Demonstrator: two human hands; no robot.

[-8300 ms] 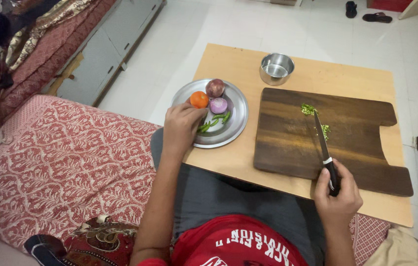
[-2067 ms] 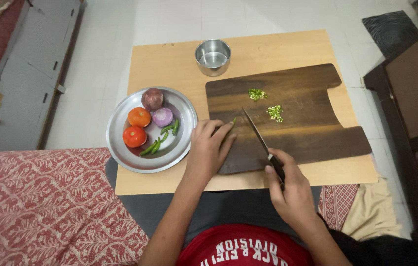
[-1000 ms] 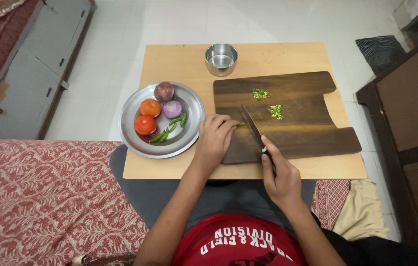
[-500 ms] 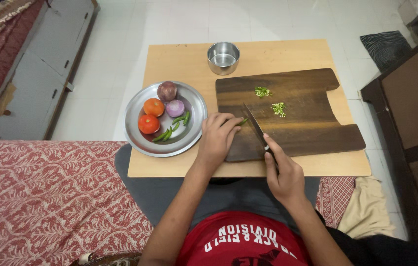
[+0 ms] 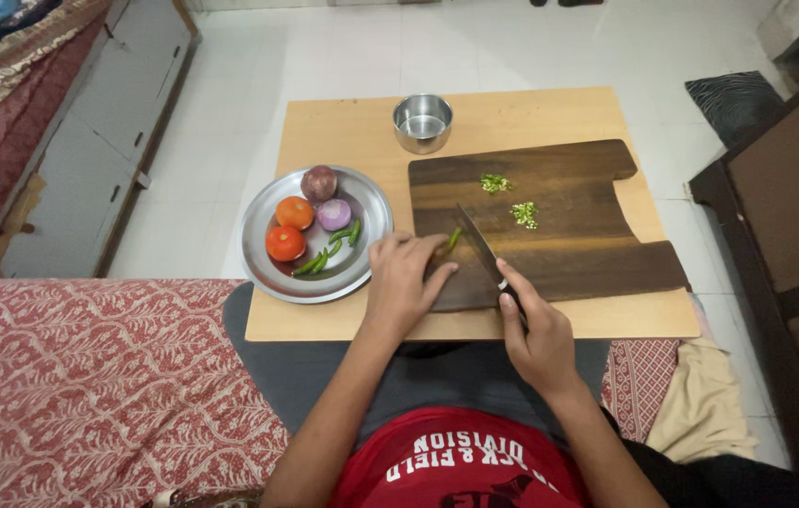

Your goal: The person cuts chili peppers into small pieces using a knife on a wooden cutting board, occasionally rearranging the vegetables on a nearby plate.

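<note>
left hand [image 5: 402,279] is pinning a green chilli [image 5: 453,239] to the dark cutting board [image 5: 569,240], grip clenched on it. right hand [image 5: 533,331] is grasping the knife [image 5: 486,259], blade beside the chilli. judgement: fingertips curled back, thin even slices.

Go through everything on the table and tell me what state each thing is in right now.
Left hand: pinning a green chilli to the cutting board.
Right hand: gripping the knife, blade on the board.
Steel bowl: upright, looks empty.
Steel plate: holding tomatoes, onions, whole chillies.
Chopped chilli: two small piles.
</note>
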